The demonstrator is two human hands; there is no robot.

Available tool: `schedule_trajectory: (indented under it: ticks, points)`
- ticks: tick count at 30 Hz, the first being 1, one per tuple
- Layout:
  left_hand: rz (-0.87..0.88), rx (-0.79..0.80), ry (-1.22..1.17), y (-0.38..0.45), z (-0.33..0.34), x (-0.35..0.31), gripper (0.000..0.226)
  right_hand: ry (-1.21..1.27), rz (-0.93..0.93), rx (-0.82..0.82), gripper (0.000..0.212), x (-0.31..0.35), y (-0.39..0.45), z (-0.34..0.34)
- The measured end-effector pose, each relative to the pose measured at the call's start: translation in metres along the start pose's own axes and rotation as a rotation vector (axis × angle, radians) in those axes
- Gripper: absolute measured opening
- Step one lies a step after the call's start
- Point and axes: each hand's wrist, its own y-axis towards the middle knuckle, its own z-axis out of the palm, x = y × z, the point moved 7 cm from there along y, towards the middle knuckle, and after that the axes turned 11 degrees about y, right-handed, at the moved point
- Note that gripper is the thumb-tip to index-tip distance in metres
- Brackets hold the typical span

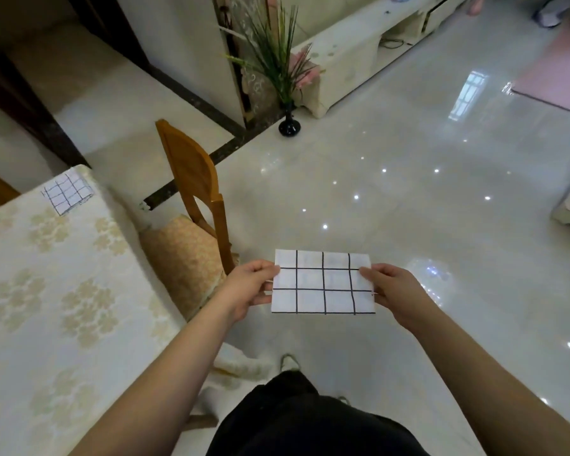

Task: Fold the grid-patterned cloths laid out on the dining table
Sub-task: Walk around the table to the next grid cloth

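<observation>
A white cloth with a black grid (323,282), folded into a small flat rectangle, hangs in the air over the shiny floor, right of the dining table. My left hand (249,287) pinches its left edge and my right hand (392,291) pinches its right edge, thumbs on top. A second folded grid cloth (67,191) lies at the far corner of the dining table (46,307), which wears a cream floral tablecloth.
A wooden chair (195,199) with a patterned cushion stands at the table's right side, close to my left hand. A black vase with a green plant (289,125) stands on the floor farther off. A white low cabinet (359,51) runs along the back.
</observation>
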Motion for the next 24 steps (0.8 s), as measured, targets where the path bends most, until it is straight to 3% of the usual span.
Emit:
schedule_trajectory:
  ticks: [9,24]
  points:
    - [0.021,-0.052,-0.099,0.083,-0.053,-0.045,0.012,-0.107,-0.015,0.057,0.010,0.059,0.096,0.064]
    - [0.143,-0.149,-0.031,0.194,-0.117,-0.164,0.010,-0.082,-0.034,0.023,0.010,0.146,0.235,0.138]
